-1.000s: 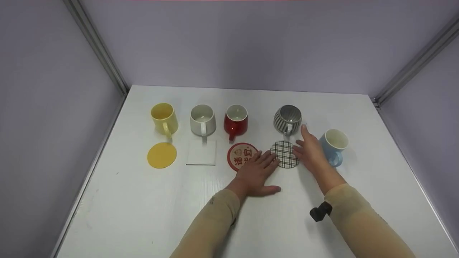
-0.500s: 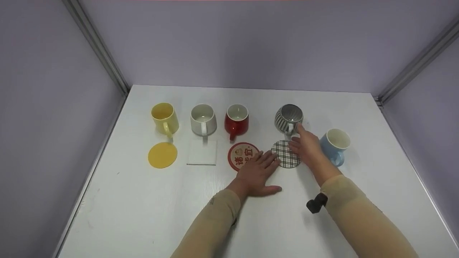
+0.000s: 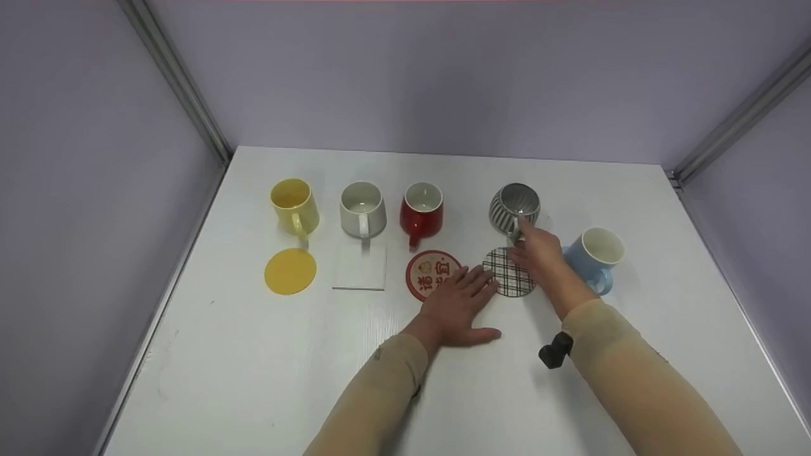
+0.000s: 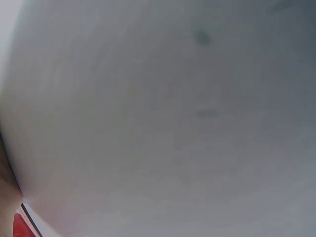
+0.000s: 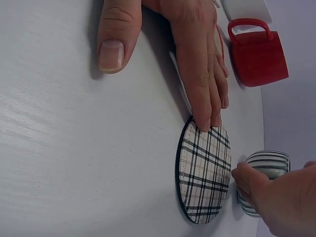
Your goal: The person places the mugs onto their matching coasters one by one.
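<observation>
My right hand (image 3: pixel 543 254) pinches the handle of a grey-and-white striped mug (image 3: pixel 502 210), which stands upright at the back of the white table. In the right wrist view, that hand's thumb and fingers cover most of the handle. Just in front of this mug lies a round plaid coaster (image 3: pixel 512 282). My left hand (image 3: pixel 456 311) rests flat on the table, fingers straight and thumb spread, its fingertips at the plaid coaster's left edge. Part of a round red-rimmed coaster (image 3: pixel 419 271) with Chinese characters is hidden under the left hand. The left wrist view shows mostly blurred white surface.
A red mug (image 3: pixel 427 223), a white mug (image 3: pixel 355 221) and a yellow mug (image 3: pixel 305 218) stand along the back. Before them lie a white square coaster (image 3: pixel 360 266) and a yellow round coaster (image 3: pixel 290 271). A light blue mug (image 3: pixel 581 259) stands close beside the right wrist.
My right hand has moved left onto the striped mug's handle, and its thumb and fingers have closed there. The left hand has stayed in place.
</observation>
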Motion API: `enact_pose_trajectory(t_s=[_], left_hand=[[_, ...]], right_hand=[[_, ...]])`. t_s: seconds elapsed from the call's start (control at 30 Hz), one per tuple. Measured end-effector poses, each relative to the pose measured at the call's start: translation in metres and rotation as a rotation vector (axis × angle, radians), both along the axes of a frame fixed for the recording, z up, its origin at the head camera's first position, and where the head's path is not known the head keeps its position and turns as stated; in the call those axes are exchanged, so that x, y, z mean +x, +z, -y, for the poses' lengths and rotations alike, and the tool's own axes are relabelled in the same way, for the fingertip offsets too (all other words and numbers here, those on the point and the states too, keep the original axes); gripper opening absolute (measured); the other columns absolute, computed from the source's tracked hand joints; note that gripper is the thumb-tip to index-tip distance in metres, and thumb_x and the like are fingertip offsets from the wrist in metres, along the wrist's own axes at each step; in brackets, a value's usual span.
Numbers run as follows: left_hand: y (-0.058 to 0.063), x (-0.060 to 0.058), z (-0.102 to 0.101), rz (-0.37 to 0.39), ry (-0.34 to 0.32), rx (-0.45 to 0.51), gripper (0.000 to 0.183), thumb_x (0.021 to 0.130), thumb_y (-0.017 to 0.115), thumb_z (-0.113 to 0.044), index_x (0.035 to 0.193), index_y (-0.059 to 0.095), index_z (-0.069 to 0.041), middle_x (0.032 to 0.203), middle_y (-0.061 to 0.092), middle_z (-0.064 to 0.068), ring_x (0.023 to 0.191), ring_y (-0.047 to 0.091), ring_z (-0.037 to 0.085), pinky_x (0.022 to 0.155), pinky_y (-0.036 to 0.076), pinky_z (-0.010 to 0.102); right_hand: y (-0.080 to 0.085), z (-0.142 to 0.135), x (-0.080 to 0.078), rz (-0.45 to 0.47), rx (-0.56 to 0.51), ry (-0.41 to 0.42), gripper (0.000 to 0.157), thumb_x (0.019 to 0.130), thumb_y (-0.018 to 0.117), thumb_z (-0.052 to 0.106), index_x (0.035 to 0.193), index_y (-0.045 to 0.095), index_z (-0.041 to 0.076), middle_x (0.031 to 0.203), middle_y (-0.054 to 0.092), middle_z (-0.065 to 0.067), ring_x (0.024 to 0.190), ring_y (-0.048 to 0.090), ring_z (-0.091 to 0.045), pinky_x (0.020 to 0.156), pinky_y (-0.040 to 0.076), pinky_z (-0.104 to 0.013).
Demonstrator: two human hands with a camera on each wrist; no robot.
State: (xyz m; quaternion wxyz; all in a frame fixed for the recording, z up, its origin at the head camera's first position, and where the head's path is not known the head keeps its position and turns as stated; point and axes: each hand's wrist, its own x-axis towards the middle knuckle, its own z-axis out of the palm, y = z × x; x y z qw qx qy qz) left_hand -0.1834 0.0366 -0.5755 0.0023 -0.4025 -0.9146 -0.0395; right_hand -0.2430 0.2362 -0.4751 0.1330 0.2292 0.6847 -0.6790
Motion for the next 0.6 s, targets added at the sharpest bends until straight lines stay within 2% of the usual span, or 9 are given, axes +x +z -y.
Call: enact_pose_trajectory(t_s=[0.3, 0.6], left_hand=[[-0.0022, 0.0010, -0.0091, 0.003, -0.024, 0.004, 0.101, 0.095, 0.022, -0.088, 0.172, 0.018, -0.022, 0.178, 0.013, -0.001, 0.164, 0.004, 0.020, 0.131, 0.004, 0.038], [-0.0036, 0.0024, -0.0087, 0.012, -0.010, -0.003, 0.101, 0.095, 0.022, -0.088, 0.172, 0.016, -0.024, 0.178, 0.011, -0.003, 0.164, 0.002, 0.018, 0.130, 0.003, 0.038]], right_hand=[[-0.0038, -0.0079, -0.0018, 0.034, 0.000, -0.022, 0.080, 0.114, 0.039, 0.049, 0.167, 0.012, -0.003, 0.165, 0.032, -0.029, 0.150, 0.044, -0.033, 0.114, 0.045, -0.032], [-0.0049, -0.0058, -0.0043, 0.033, 0.014, -0.005, 0.078, 0.114, 0.038, 0.048, 0.165, 0.016, -0.007, 0.163, 0.036, -0.028, 0.149, 0.046, -0.032, 0.113, 0.046, -0.031]])
